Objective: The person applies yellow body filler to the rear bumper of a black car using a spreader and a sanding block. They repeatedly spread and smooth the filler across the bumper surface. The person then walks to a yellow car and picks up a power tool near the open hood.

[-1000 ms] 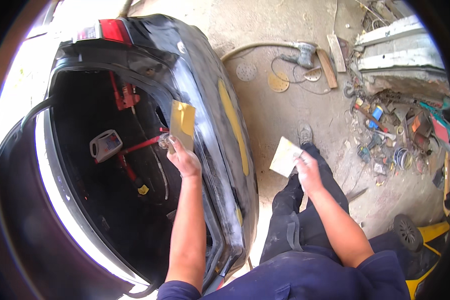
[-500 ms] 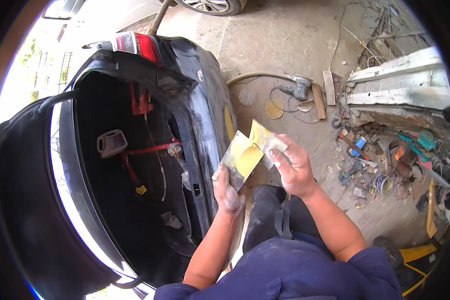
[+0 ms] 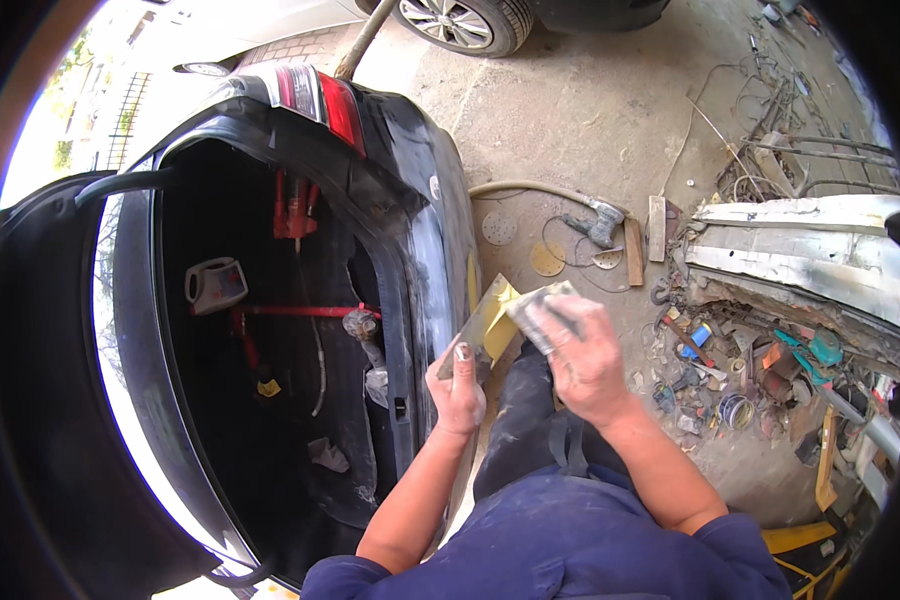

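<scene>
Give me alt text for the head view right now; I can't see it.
A person's left hand holds a flat plate with yellow paste on it, and the right hand holds a flat spreader close by it. To the left, an open car trunk contains a white jug; a sander lies on the floor ahead.

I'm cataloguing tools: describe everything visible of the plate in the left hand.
The flat, greyish plate is smeared with yellow paste on the right; material unclear. Tilted beside the car, it is gripped at its lower end by the left hand. The spreader in the right hand adjoins it in view; contact unclear.
</scene>
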Tool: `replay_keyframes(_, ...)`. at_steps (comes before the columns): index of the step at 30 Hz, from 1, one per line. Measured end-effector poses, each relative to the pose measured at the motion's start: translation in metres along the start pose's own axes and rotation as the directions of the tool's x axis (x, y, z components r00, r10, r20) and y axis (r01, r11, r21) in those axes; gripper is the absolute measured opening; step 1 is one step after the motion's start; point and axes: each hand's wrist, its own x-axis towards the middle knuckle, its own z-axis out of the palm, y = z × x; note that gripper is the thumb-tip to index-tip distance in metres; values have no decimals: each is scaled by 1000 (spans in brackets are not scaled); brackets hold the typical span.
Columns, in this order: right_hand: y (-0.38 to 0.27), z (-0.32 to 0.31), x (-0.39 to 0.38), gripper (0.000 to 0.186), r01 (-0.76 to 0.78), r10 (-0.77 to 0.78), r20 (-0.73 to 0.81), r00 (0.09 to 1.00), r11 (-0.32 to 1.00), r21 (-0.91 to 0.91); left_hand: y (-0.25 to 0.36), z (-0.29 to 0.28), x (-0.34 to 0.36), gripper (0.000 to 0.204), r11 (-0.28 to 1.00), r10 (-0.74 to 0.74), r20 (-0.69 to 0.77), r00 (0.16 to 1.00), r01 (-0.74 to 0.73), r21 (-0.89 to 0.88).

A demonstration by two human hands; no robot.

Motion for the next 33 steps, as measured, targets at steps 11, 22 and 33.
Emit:
replay_keyframes(11, 41, 87, 6, 29, -413, 350, 225, 909, 824, 388, -40, -71, 112, 48, 876, 433, -376, 819, -283, 392)
replay_keyframes(22, 169, 225, 161, 30, -459, 369, 299, 880, 822, 336, -128, -152, 235, 66, 989, 149, -907, 394, -48, 142)
replay_keyframes(33, 232, 250, 224, 51, 550, -532, 223, 817, 835, -24, -138, -141, 245, 72, 917, 200, -829, 522, 199, 346)
